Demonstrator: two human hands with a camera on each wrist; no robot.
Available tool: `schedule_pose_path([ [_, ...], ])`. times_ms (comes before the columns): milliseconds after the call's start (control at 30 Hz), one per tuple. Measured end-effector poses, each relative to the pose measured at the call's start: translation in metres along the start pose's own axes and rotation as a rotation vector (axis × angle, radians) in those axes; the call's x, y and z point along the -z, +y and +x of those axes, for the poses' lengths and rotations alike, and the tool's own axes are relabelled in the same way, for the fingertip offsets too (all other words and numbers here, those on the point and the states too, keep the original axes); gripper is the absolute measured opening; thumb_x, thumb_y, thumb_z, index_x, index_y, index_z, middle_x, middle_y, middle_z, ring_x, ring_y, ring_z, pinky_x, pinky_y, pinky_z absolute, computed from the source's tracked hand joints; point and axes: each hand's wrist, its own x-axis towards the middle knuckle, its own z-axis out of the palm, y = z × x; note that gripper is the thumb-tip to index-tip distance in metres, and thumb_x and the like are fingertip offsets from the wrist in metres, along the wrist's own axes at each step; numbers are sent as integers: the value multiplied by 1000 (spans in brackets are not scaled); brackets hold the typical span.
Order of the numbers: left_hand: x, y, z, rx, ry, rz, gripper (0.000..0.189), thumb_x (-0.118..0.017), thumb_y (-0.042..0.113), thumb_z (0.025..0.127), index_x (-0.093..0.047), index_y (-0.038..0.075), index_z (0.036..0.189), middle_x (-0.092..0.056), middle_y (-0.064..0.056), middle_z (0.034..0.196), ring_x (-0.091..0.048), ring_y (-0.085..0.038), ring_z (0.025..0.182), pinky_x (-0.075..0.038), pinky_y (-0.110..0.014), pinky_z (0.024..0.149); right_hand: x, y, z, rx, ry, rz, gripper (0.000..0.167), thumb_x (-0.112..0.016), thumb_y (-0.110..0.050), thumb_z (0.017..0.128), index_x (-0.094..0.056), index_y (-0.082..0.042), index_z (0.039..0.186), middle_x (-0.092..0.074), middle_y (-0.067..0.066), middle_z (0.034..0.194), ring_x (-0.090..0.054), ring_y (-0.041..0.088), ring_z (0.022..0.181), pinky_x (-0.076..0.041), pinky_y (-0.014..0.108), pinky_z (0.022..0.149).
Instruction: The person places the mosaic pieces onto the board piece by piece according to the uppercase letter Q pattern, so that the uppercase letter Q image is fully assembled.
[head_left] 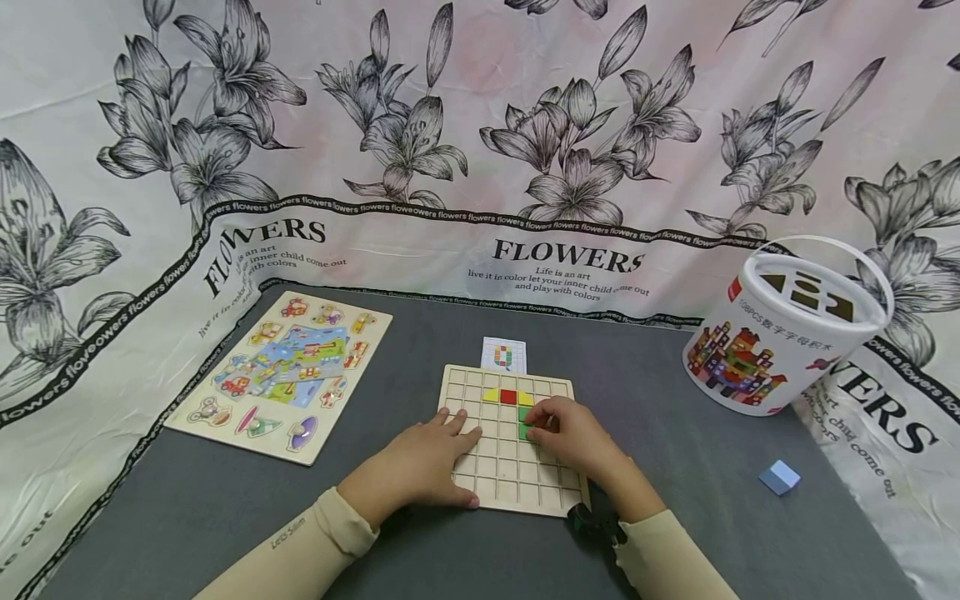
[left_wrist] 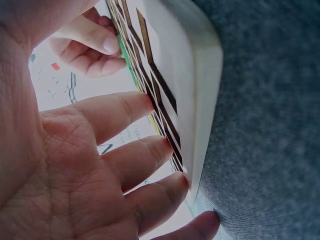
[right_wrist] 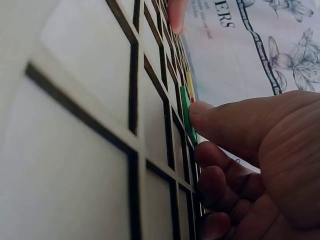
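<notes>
Tile arrangement on a gridded wooden board. The square board lies flat near the middle of the grey worktop, between its left and right edges. In one row of cells sit a yellow tile, a red tile and a second yellow tile; below the latter are two green tiles. The left hand is spread wide, its fingertips touching the left part of the board and its thumb at the near edge. The right hand is narrow, with bent fingers; its thumb touches the green, though whether it pinches or merely presses cannot be told. A small printed card adjoins the board's far edge. Towards the worktop's far left corner lies a picture puzzle board bearing overlapping picture sheets. At the far right corner stands a white lidded bucket, its handle raised; a blue block rests near the right edge. Flower-printed fabric rises behind.
</notes>
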Motion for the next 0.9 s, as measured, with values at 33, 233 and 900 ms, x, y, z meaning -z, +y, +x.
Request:
schedule_pose_path([
  [33, 0, 0, 0, 0, 1, 1, 97, -89, 59, 84, -53, 18, 164, -41, -13, 175, -33, -38, 165, -41, -61, 125, 1, 0, 0, 3, 6, -3, 7, -79, -11, 100, -79, -13, 107, -69, 1, 98, -56, 15, 80, -47, 31, 72],
  [233, 0, 3, 0, 3, 1, -1, 98, -90, 59, 84, -53, 18, 164, -40, -12, 175, -32, -37, 166, -40, -61, 125, 30, 14, -6, -24, 84, 1, 13, -72, -12, 105, -77, -7, 117, -67, 7, 102, -55, 20, 77, -48, 33, 64],
  [900, 0, -3, 0, -7, 5, -12, 99, -89, 59, 84, -51, 17, 165, -38, -14, 176, -30, -44, 165, -40, -62, 126, 56, 69, -37, -133, 90, -139, 22, -82, -22, 99, -75, -4, 108, -66, 8, 102, -56, 19, 83, -48, 35, 71],
])
